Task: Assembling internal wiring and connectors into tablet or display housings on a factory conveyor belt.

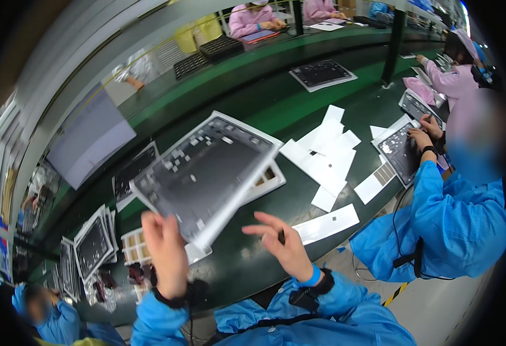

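A large dark rectangular panel (207, 164) with a pale rim and small white pieces on it is tilted in front of me. It looks raised over a white compartmented tray (273, 180), which it partly covers. My left hand (167, 254) is closed at its near left edge, with fingers and thumb seeming to pinch the rim. To the right of the panel's near corner, my right hand (284, 247) hangs over the bench with fingers apart and nothing in them. Several white strips and sheets (322, 153) lie heaped beyond that hand, and another white strip (329, 225) is nearer.
Stacked panels (94, 242) and a divided tray (135, 248) stand at the left. Another dark panel (322, 74) lies farther along the green bench (241, 277). At my right, a co-worker in blue (460, 213) handles a similar panel (400, 150). A post (392, 55) rises from the bench.
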Motion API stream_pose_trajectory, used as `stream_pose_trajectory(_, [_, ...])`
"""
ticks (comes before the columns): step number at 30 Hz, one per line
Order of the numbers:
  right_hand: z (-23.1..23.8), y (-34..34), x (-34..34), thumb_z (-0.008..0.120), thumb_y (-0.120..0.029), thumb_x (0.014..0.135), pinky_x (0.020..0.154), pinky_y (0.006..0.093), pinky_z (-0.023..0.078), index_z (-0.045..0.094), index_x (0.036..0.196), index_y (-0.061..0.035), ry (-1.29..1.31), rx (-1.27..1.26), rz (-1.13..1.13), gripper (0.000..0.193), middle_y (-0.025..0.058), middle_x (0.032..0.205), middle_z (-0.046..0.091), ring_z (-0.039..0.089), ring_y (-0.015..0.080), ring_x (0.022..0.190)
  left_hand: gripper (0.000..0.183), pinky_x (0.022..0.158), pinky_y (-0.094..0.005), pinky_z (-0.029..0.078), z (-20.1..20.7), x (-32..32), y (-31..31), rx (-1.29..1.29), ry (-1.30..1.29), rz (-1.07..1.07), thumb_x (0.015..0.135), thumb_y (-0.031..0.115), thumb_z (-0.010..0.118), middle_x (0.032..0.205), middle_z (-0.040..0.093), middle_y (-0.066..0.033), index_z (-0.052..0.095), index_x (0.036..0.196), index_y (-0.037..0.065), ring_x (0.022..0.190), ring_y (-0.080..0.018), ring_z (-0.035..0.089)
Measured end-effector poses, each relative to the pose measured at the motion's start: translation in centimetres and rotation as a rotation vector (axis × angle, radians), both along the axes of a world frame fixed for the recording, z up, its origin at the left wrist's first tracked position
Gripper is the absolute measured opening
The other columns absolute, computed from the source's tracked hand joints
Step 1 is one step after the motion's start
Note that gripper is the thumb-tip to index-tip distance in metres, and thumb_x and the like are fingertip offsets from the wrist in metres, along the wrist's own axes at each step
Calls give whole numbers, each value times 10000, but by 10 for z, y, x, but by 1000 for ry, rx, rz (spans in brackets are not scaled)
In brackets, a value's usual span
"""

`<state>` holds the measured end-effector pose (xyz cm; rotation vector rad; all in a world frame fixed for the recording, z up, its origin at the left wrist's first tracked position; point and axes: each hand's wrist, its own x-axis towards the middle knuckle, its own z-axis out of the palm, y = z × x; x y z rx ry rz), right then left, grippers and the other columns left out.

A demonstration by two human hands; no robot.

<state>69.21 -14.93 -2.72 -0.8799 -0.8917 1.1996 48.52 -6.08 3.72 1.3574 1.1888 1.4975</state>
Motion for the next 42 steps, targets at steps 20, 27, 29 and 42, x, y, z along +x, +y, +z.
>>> stream_pose_trajectory(20, [-66,0,10,656,-310,948,700,386,512,629,1033,70,-652,-308,339,391,178,777,678,658,264,730,204,701,-409,515,-57,-62,101,96,866,-317,890,186,688,910,661,-180,622,974,12,802,-330,656])
stream_pose_trajectory(27, [-34,1,6,673,-299,923,701,474,532,580,1068,53,-1064,-373,162,391,255,884,665,669,450,797,271,737,-484,515,-84,-30,134,302,1230,-189,821,182,744,916,637,-200,583,953,8,832,-406,642])
stream_pose_trajectory(29, [-34,-1,7,693,-240,886,681,499,545,554,1164,39,-1311,-163,-85,418,249,1017,601,658,457,766,225,740,-485,522,-84,-30,135,316,1262,-182,833,171,730,920,657,-202,622,932,1,841,-404,653])
stream_pose_trajectory(42, [1,29,-4,716,-177,841,678,480,541,595,1166,-48,-1269,46,-40,369,142,1104,559,655,398,792,133,768,-280,546,-73,-57,117,38,641,-218,848,-21,677,973,701,-96,682,981,-16,825,-167,667])
